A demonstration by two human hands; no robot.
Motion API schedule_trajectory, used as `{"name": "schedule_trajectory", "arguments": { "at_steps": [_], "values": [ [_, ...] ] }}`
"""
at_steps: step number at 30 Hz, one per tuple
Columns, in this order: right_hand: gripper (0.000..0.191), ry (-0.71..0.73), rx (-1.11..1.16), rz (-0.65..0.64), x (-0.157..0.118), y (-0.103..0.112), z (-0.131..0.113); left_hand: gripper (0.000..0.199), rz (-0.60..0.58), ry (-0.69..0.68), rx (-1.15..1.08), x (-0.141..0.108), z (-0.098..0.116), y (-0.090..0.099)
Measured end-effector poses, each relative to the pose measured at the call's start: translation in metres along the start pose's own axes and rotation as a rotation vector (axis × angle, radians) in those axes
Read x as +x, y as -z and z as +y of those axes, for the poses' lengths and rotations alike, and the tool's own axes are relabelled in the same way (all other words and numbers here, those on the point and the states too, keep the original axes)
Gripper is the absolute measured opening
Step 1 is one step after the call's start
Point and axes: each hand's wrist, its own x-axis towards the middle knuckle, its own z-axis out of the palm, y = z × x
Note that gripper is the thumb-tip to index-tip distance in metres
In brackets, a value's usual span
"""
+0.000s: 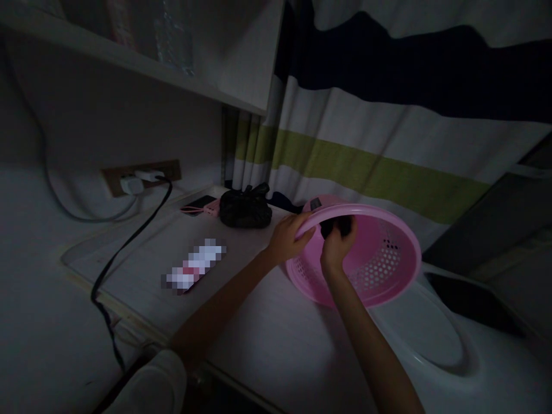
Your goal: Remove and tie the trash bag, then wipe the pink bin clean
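Both your hands at the pink basket (pixel 366 253)

Nearest, your right hand (pixel 338 244) is inside the basket, fingers closed around a black item (pixel 338 226); your left hand (pixel 291 234) grips the basket's rim, thumb inside. Left of the basket lies a lit phone (pixel 194 267); farther off, a black bag (pixel 245 208); behind the basket, a striped curtain (pixel 345 149).

Worktop (pixel 259 328): pale, flat, raised lip along the far-left edge. Clock taken from its middle. 10 o'clock: lit phone (pixel 194 267), screen pixelated. 11: black bag (pixel 245 208), crumpled; small pink item (pixel 211 208) with strap just left of it, beside a dark flat thing (pixel 199 202). 2: pink basket (pixel 366 293), tilted in my hands, can't tell if it bears on the surface. 3 to 4: white oval-topped item (pixel 425 328).
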Motion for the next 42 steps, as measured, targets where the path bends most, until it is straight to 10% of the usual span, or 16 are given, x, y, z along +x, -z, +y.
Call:
{"name": "schedule_trajectory", "arguments": {
  "at_steps": [11,22,32,42],
  "values": [
    [0.049,0.010,-0.174,-0.309,-0.024,0.001,0.004,0.086,0.138,0.337,-0.521,-0.070,-0.031,-0.019],
    [0.071,0.395,-0.842,-1.266,-0.049,0.023,0.013,0.046,0.052,0.656,-0.721,-0.099,-0.034,-0.005],
    [0.047,0.451,-1.125,-1.434,-0.044,0.064,-0.005,0.064,0.103,0.525,-0.622,-0.092,-0.015,0.038],
    [0.052,0.244,-1.045,-1.528,-0.046,0.075,0.014,0.084,0.061,0.645,-0.702,-0.127,-0.008,0.013]
  ]
}}
